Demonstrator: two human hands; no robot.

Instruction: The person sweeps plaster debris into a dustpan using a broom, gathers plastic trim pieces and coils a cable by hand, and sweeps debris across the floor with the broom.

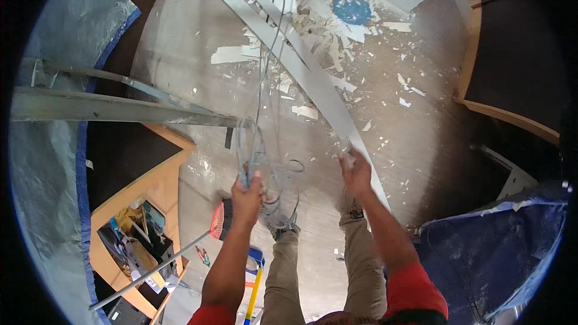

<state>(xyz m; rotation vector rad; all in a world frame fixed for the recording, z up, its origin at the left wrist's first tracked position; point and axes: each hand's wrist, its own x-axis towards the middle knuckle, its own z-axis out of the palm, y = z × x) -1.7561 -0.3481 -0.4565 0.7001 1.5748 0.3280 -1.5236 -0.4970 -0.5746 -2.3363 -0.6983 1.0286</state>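
My left hand [247, 201] is closed around loops of grey cable [241, 156], which hang in front of my left shoe and blur with motion. From the loops, the cable runs away across the floor toward the top of the view. My right hand [357, 174] is held over the long white strip [313, 87], its fingers drawn together and slightly smeared. What the right fingers hold, if anything, I cannot make out. The strip lies slantwise on the floor and passes beneath that hand.
Broken white flakes [337, 54] and a blue round thing [351, 9] lie ahead. Ladder-like metal rails [126, 108] reach in from the left. A broom head [221, 219] and a cabinet with tools [135, 241] stand at left. Blue sheeting [481, 259] covers something at right.
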